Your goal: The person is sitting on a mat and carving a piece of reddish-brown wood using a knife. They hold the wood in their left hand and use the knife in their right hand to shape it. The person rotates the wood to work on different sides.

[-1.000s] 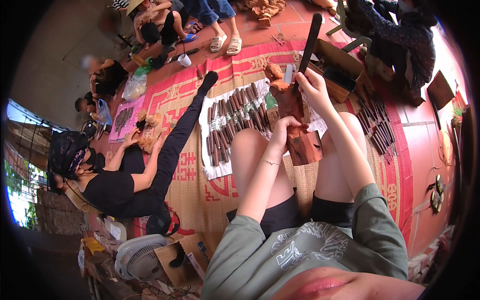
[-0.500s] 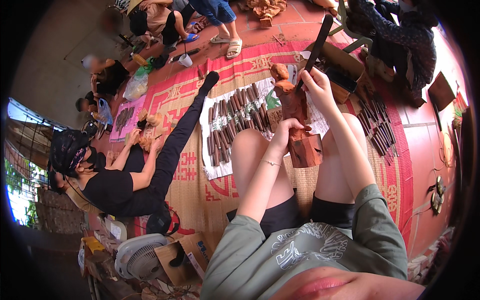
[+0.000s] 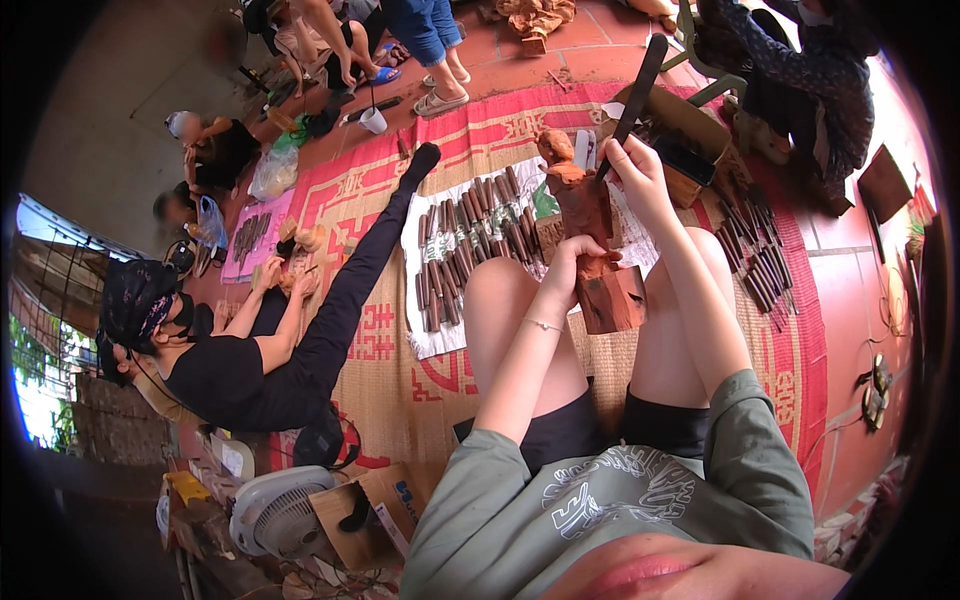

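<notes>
A reddish-brown wood carving [image 3: 585, 207] of a figure stands upright between my knees, its square base block toward me. My left hand [image 3: 578, 262] is wrapped round its lower part, just above the block. Closed on a long, flat, dark tool [image 3: 642, 88] with a rounded upper end, my right hand [image 3: 632, 163] is at the carving's right side. The tool's lower end lies against or close to the figure; the exact contact is hidden by my fingers. Beyond my left knee, several wooden-handled carving tools [image 3: 470, 235] lie in rows on a white cloth [image 3: 432, 345].
More carving tools [image 3: 757, 255] lie right of my right knee, below a cardboard box [image 3: 690, 115]. A co-worker [image 3: 225, 375] in black sits at left, working a smaller carving [image 3: 305, 240], one leg stretched along the patterned mat [image 3: 400, 400]. A fan [image 3: 285, 515] stands at lower left.
The carving has turned and tilted slightly in my left hand, its head shifting a little left. My right hand and the tool have barely moved. At the back, a standing person has shifted left.
</notes>
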`<control>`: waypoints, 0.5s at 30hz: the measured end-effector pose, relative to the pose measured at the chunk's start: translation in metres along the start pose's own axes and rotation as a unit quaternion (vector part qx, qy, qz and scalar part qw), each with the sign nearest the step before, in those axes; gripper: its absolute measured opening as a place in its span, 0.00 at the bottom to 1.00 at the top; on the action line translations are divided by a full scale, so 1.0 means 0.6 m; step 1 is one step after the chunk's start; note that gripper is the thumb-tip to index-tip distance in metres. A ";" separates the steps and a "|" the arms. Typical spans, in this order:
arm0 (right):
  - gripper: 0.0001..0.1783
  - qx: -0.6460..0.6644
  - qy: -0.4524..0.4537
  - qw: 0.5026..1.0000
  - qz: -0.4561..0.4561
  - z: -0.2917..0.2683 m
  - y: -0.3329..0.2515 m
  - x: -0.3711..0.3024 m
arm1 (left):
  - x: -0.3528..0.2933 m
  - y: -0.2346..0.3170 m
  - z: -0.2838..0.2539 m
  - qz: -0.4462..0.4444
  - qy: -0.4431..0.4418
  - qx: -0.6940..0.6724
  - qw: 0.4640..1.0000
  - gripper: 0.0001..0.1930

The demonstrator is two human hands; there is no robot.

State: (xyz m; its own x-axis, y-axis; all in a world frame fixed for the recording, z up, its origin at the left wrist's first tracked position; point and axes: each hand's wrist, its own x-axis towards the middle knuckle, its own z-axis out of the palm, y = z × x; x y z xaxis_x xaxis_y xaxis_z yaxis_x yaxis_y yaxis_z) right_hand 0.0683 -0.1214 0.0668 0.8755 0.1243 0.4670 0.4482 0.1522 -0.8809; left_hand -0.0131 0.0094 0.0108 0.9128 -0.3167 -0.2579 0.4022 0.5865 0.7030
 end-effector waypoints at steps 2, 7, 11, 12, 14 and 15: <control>0.14 -0.011 -0.005 1.000 0.000 0.002 -0.001 -0.001 | 0.000 0.001 -0.002 0.003 0.006 0.002 1.000 0.08; 0.14 -0.027 -0.014 0.999 0.011 0.002 -0.004 -0.002 | 0.005 -0.002 -0.008 0.000 0.000 -0.008 1.000 0.08; 0.13 -0.024 -0.014 0.999 0.020 0.006 -0.008 -0.004 | 0.004 -0.004 -0.008 -0.015 0.018 -0.006 1.000 0.09; 0.13 -0.026 -0.015 0.999 0.017 0.006 -0.004 -0.003 | 0.005 -0.004 -0.008 -0.014 0.016 -0.005 1.000 0.09; 0.13 -0.030 -0.015 0.999 0.014 0.005 -0.003 -0.003 | 0.006 -0.004 -0.010 -0.013 0.011 -0.003 1.000 0.10; 0.13 -0.033 -0.016 0.999 0.014 0.005 -0.004 -0.003 | 0.007 -0.005 -0.011 -0.011 0.010 -0.003 1.000 0.10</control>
State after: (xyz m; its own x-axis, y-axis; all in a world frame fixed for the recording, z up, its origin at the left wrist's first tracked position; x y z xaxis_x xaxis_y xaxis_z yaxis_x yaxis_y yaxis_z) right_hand 0.0651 -0.1192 0.0681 0.8821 0.1586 0.4435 0.4358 0.0824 -0.8963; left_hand -0.0102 0.0112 0.0034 0.9045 -0.3152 -0.2872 0.4234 0.5830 0.6934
